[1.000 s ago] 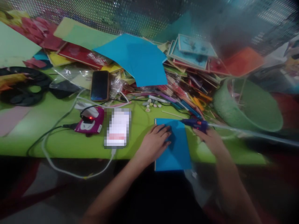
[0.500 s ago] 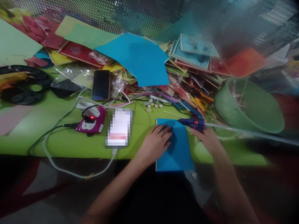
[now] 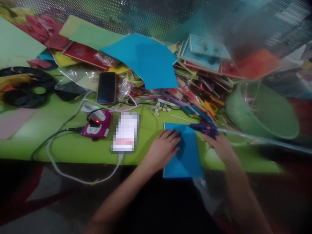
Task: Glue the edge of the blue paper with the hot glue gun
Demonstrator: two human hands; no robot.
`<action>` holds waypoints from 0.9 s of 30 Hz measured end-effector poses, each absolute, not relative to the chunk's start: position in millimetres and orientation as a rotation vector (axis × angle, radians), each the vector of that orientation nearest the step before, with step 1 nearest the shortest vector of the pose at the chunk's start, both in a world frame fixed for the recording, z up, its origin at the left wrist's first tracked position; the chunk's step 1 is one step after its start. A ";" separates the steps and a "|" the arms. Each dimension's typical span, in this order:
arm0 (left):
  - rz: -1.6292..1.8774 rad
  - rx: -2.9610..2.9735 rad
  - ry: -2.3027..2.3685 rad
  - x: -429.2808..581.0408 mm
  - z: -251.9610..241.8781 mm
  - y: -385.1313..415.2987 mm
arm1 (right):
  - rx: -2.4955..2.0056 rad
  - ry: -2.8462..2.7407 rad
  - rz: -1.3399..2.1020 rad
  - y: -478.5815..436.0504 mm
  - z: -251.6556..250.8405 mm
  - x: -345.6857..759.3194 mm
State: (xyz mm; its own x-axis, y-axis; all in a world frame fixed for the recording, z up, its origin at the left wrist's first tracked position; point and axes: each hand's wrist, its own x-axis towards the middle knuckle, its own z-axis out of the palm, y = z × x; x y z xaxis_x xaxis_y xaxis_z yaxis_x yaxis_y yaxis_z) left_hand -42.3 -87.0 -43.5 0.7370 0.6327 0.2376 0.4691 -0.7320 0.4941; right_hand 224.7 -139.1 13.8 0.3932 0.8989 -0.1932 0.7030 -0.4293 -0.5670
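A blue sheet of card [image 3: 186, 159] lies at the table's front edge, its near end jutting past it. A thin pale strip shows along its left side. My left hand [image 3: 165, 146] rests flat on the card's left part, fingers stretched out. In my right hand [image 3: 220, 144] is a dark blue glue gun [image 3: 206, 129] with a small red light, its nozzle pointing left over the card's top edge. A long clear glue stick [image 3: 253, 138] runs out of its back to the right. Whether the nozzle touches the card I cannot tell.
A magenta power socket [image 3: 104, 125] with cables and a lit phone [image 3: 125, 131] sit to the left. Behind them lies a dark phone [image 3: 106, 87]. Pens, sticks and blue paper [image 3: 156, 61] are heaped along the back. A green basket [image 3: 263, 110] stands at right.
The glue gun in my right hand has shifted slightly right along the card's top edge. My left hand stays on the card. The whole view has moved a little.
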 end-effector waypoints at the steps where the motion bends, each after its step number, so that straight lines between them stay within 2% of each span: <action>1: 0.554 2.527 0.849 -42.2 -43.6 -86.9 | -2.249 -1.401 0.686 -138.0 12.7 223.6; 15: 0.574 2.531 0.826 -44.0 -42.6 -87.0 | -2.303 -1.211 0.633 -151.4 16.4 244.9; 27: 0.559 2.546 0.814 -44.6 -41.3 -85.9 | -2.293 -1.294 0.627 -146.2 15.7 237.6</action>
State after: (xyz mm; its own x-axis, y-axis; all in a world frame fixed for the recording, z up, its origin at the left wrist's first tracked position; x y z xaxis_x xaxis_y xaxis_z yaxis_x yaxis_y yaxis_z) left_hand -44.6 -85.9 -41.3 0.7492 0.6146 0.2469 0.4510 -0.7464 0.4893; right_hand 237.6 -146.2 15.7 0.4620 0.8699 -0.1727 0.6744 -0.4710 -0.5686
